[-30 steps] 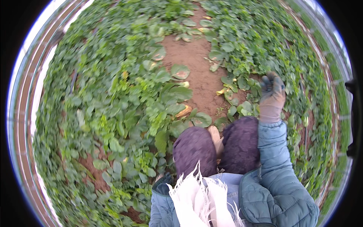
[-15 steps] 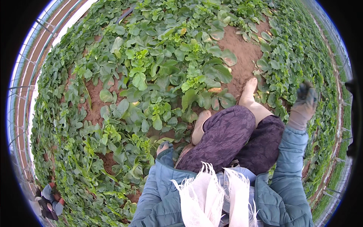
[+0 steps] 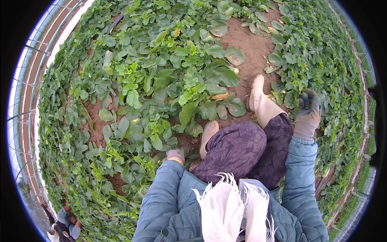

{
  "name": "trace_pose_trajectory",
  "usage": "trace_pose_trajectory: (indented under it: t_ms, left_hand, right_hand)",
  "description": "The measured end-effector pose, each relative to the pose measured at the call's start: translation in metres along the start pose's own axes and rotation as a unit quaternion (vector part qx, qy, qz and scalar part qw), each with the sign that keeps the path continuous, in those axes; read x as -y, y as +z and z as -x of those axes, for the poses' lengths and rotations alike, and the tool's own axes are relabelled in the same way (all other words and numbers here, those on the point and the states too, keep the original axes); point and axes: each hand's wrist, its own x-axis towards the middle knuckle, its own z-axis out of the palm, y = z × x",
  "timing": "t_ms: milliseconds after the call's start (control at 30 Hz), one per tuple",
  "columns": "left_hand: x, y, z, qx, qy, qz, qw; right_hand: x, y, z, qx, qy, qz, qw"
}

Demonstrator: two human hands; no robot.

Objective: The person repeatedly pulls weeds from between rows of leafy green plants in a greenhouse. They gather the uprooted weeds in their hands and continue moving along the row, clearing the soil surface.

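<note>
Looking down, we see no container anywhere in view, only leafy green plants (image 3: 169, 80) spread over reddish-brown soil (image 3: 250, 44). Our left hand (image 3: 175, 155), gloved, sits low at the edge of the leaves just beside our left boot (image 3: 208, 135); only the wrist end of the glove shows, so we cannot tell whether its fingers are spread or closed on anything. Our right hand (image 3: 308, 111), in a dark worn glove, is raised over the plants on the right, fingers loosely curled and slightly apart, holding nothing. Our right boot (image 3: 260, 101) stands on the bare soil path, touching a few leaves at its toe. The path runs from our feet up toward the top of the view, between the dense bed on our left and another bed (image 3: 322, 60) on our right; it is the only open ground. At the left rim we see a curved metal frame (image 3: 28, 101), and at the lower left another person (image 3: 64, 226) crouches among the plants.
</note>
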Motion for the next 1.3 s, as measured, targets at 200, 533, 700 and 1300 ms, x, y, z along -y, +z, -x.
trace_pose_trajectory:
  t_ms: [200,533,700,1300]
  left_hand:
    - [-0.003,0.012,0.022,0.019,0.032,-0.034,0.999]
    - [-0.008,-0.087,-0.003,-0.183,-0.059,0.014,0.981]
    - [0.002,-0.084,-0.027,-0.145,-0.046,-0.054,0.987]
    - [-0.003,-0.089,-0.03,-0.068,-0.029,0.139,0.988]
  right_hand:
    - [-0.008,-0.003,-0.014,0.032,0.065,-0.049,0.996]
    - [0.0,-0.021,-0.014,-0.006,0.087,-0.054,0.995]
    - [-0.004,-0.028,-0.017,0.009,0.076,-0.042,0.996]
    - [-0.007,-0.027,-0.02,0.035,0.133,-0.027,0.99]
